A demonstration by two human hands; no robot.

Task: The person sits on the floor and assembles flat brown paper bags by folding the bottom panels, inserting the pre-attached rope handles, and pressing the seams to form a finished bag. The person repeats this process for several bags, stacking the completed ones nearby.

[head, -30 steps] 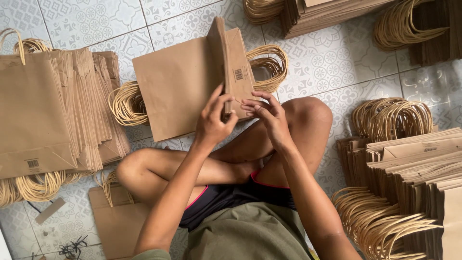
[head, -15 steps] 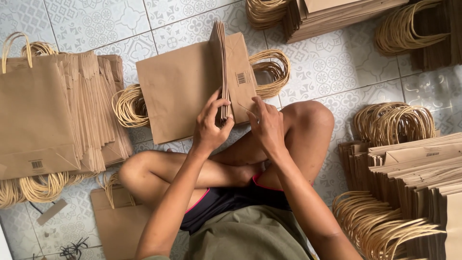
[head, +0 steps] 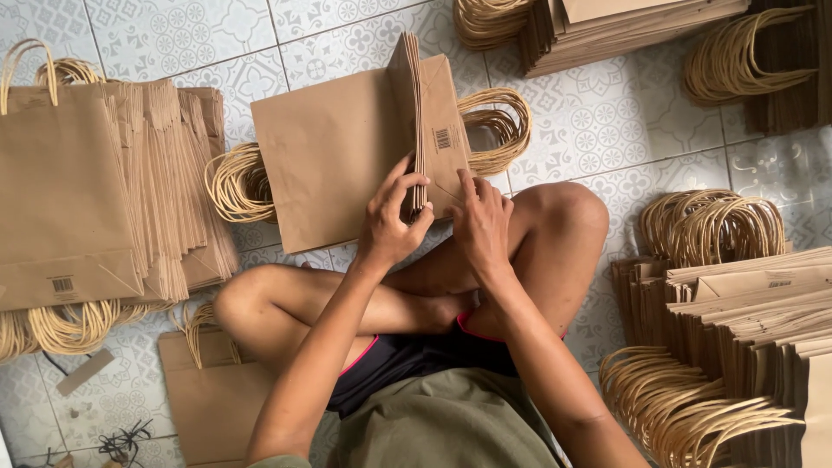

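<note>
I sit cross-legged on a patterned tile floor. In front of my knees lies a flat stack of brown paper bags [head: 334, 156] with twisted paper handles [head: 496, 128] sticking out at both sides. A sheaf of bag ends stands upright on edge at the middle of the stack. My left hand [head: 392, 217] pinches the near end of that upright sheaf. My right hand [head: 479, 221] rests against the sheaf's right face, fingers on the folded flap with the barcode.
A large fanned pile of brown bags [head: 95, 191] lies at the left. More stacks sit at the right [head: 745, 303] and along the top [head: 633, 26]. One bag [head: 208, 399] lies by my left knee. A dark cord [head: 121, 442] is at the bottom left.
The upright bag ends have been squeezed closer into a tight sheaf. My left hand has shifted right onto its near end; my right hand has moved down beside it.
</note>
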